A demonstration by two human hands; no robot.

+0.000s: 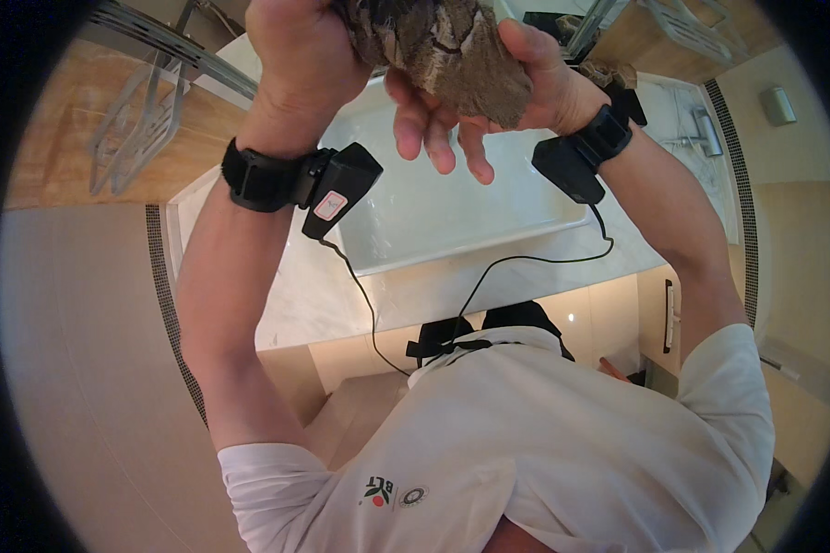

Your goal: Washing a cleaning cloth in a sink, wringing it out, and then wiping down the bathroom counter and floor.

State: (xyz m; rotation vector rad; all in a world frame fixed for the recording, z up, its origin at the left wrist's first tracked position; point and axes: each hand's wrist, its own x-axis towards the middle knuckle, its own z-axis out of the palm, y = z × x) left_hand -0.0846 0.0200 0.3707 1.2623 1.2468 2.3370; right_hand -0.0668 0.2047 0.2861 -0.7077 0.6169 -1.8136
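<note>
A rough, brown, rock-like piece (463, 66) with pale cracked patches is at the top of the view, above a white rectangular basin (456, 242). My right hand (477, 104) supports it from below and from its right side, thumb at its edge and fingers loosely curved beneath. Against its left side lies my left hand (304, 62), whose fingers are hidden or cut off by the frame. Both wrists wear black straps with cabled black devices.
Pale marble counter (297, 297) surrounds the basin. Beyond my right wrist are more rough brown pieces (609, 71) near black flat objects, and a metal fitting (707, 131). Clear racks (138, 124) hang beside wood-toned panels. A handled cabinet (653, 311) stands below the counter.
</note>
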